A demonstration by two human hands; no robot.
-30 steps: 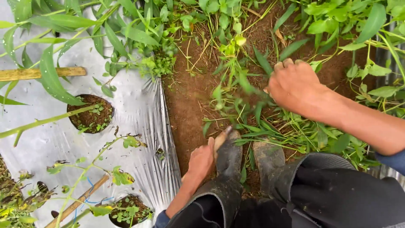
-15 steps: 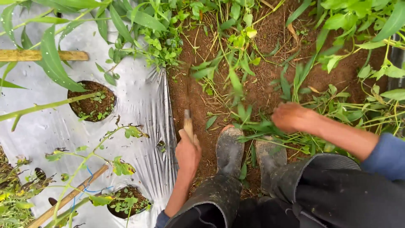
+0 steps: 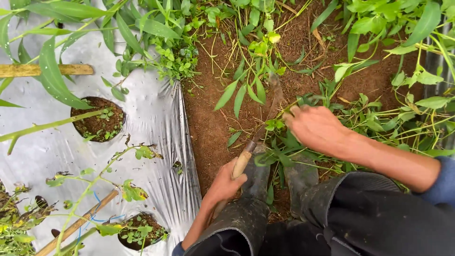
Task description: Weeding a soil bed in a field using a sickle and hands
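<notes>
Setting, largest first: an outdoor garden plot. Silver plastic mulch sheet [image 3: 57, 151] fills the left half of the frame, with round planting holes [image 3: 97, 118] showing soil and small seedlings. A strip of bare brown soil [image 3: 208, 128] runs down the centre; dense weeds [image 3: 379, 118] crowd the right and top. Bamboo stakes [image 3: 45, 70] lie at upper left and lower left. Dark rubber boots [image 3: 258, 180] and dark trousers sit at lower centre.

Step in hand, by my judgement: weeding the furrow beside the sheet, mid-cut.

Left hand [image 3: 226, 182], lower centre: grip closed around the pale wooden handle of a sickle [image 3: 258, 137]. The curved blade reaches up toward centre frame, its tip among the weed stems; the cutting edge is partly hidden by leaves.

Right hand [image 3: 315, 127], centre right: fingers curled down into a clump of weeds [image 3: 289, 142] just right of the blade. Whether it is clamped on stems or only pressing them I cannot tell; the fingertips are buried in foliage.

Next move calls for, by my judgement: stems held taut, blade drawn low along the soil, away from the right fingers and clear of the sheet edge and boots.
</notes>
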